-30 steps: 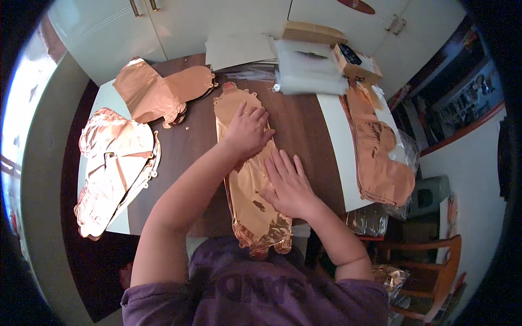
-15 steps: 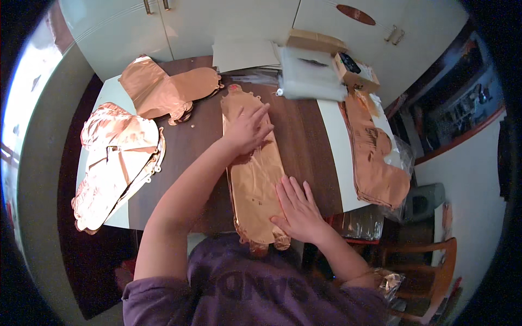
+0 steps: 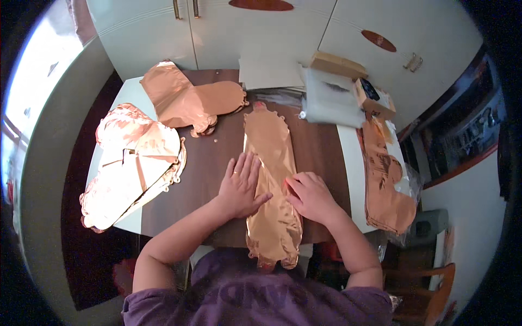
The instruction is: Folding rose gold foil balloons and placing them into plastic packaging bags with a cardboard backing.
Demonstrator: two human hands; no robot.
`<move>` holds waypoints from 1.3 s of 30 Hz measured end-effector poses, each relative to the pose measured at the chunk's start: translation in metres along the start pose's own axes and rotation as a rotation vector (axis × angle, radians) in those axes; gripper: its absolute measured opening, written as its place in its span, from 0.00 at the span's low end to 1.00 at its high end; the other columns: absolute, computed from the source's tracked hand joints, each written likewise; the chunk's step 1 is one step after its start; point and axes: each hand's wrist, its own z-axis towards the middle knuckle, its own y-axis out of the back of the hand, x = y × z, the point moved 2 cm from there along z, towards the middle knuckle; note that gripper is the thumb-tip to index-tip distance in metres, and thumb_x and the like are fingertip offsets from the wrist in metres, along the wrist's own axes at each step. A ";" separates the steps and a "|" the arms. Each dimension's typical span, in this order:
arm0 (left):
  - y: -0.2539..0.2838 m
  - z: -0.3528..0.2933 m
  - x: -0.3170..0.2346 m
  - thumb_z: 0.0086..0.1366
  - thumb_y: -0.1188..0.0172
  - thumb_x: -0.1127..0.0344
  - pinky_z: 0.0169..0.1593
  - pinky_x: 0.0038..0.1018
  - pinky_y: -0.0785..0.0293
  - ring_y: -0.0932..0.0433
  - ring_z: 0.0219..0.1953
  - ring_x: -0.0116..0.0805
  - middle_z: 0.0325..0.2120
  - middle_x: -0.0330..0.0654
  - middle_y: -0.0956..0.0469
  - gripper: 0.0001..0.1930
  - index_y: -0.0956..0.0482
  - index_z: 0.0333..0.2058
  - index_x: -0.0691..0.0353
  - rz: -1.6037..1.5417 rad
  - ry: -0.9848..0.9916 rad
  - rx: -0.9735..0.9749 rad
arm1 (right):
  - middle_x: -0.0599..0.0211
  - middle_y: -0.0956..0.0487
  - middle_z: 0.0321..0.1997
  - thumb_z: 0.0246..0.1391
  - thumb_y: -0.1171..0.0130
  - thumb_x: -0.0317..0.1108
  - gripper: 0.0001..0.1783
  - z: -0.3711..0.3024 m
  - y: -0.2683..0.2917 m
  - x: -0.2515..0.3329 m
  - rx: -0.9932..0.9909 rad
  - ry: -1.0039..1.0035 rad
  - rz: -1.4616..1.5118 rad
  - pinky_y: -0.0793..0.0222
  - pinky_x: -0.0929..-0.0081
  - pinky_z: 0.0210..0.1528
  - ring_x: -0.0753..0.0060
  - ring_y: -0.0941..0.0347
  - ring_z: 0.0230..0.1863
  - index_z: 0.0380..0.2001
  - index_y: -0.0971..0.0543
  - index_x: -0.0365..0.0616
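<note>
A long, flat rose-gold foil balloon, uninflated, lies lengthwise in front of me, with small tabs on its edge and a reddish tip at the far end. Other foil layers seem to lie under it. My left hand rests flat along its left edge, fingers stretched out and the thumb reaching over the foil. On the opposite edge is my right hand; its fingers are bent, and the index fingertip and thumb touch the foil, apart from each other. Creases run across the near half of the balloon.
Shiny foil balloons lie in a pile at left, with another folded stack behind. More foil lies at the right edge. Clear plastic bags, grey card and a small cardboard box sit at the back.
My left hand has moved from the balloon's far half back to its left edge. My right hand has gone from lying flat to bent fingers at the right edge. The view has shifted.
</note>
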 end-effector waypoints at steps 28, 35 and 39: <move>0.006 -0.001 -0.003 0.61 0.54 0.31 0.69 0.54 0.60 0.54 0.70 0.60 0.67 0.62 0.51 0.50 0.46 0.66 0.71 -0.046 0.028 0.001 | 0.62 0.23 0.26 0.51 0.40 0.29 0.03 0.186 0.121 -0.038 -1.067 0.133 -0.179 0.27 0.67 0.34 0.62 0.26 0.28 0.28 0.23 0.44; 0.005 -0.007 0.002 0.63 0.44 0.52 0.69 0.52 0.58 0.52 0.69 0.62 0.65 0.64 0.49 0.40 0.48 0.64 0.73 -0.461 0.193 -0.111 | 0.65 0.20 0.30 0.57 0.44 0.28 0.12 0.010 0.056 -0.013 -0.619 -0.616 1.500 0.22 0.74 0.23 0.73 0.22 0.24 0.44 0.25 0.39; 0.032 -0.028 0.038 0.60 0.46 0.70 0.69 0.43 0.52 0.47 0.67 0.58 0.64 0.61 0.45 0.35 0.48 0.65 0.69 -0.599 0.267 -0.367 | 0.55 0.18 0.37 0.63 0.46 0.37 0.14 -0.056 -0.012 -0.005 -0.338 -0.845 1.721 0.21 0.70 0.29 0.66 0.20 0.29 0.45 0.25 0.37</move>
